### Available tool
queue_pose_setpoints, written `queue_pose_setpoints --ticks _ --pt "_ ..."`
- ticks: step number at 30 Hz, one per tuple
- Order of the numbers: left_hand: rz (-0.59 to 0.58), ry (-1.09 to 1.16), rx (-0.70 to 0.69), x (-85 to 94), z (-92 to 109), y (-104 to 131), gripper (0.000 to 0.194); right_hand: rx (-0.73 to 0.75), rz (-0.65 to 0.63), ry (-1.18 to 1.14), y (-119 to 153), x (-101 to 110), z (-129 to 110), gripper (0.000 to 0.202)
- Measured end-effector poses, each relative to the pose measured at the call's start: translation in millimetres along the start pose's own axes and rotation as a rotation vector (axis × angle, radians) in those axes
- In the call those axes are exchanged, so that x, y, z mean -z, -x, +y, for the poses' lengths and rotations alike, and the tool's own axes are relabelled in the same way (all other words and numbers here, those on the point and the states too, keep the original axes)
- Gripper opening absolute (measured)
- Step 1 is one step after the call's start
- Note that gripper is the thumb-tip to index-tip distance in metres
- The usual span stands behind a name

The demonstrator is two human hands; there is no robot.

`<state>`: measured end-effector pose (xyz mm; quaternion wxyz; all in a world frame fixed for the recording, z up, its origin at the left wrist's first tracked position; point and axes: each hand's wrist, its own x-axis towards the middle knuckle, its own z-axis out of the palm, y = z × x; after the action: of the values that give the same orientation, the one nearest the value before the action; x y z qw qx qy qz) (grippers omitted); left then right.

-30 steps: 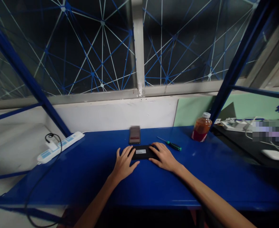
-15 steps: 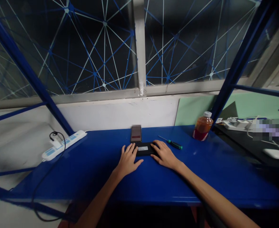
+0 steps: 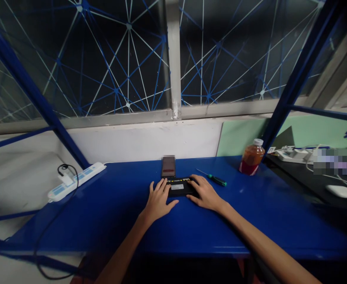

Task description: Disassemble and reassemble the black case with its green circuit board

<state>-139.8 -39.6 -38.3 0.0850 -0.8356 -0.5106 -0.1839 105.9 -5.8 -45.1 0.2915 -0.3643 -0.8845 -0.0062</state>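
A flat black box (image 3: 179,192) with a white label lies on the blue table in front of me, held between my two hands. A strip with yellow and white marks shows along its far edge. My left hand (image 3: 158,198) has its fingers over the left end, with the thumb stretched out near the front edge. At the other end, my right hand (image 3: 205,193) curls its fingers over the top, thumb low by the front corner. Beyond the box a phone-like dark slab (image 3: 168,167) rests. A screwdriver (image 3: 216,180) with a green and black handle lies beside my right hand.
On the left of the blue table (image 3: 108,205) sits a white power strip (image 3: 83,179) with a plugged-in black cable (image 3: 55,221). A bottle (image 3: 252,157) of reddish-brown drink stands at the right. Farther right, a black surface (image 3: 312,177) carries cables and white devices.
The marked strip along the box's far edge has come into view, and the white label sits slightly nearer me. My hands have hardly moved; the view has shifted slightly.
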Motion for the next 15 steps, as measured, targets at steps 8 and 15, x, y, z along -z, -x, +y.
queue_pose_setpoints --ticks 8,15 --pt "0.008 0.028 0.006 1.7 -5.2 1.4 0.057 -0.011 -0.012 -0.013 1.9 0.0 4.4 0.054" --pt "0.063 0.031 0.020 -0.9 -4.8 -0.4 0.057 -0.005 -0.036 0.052 2.9 -0.4 5.2 0.062"
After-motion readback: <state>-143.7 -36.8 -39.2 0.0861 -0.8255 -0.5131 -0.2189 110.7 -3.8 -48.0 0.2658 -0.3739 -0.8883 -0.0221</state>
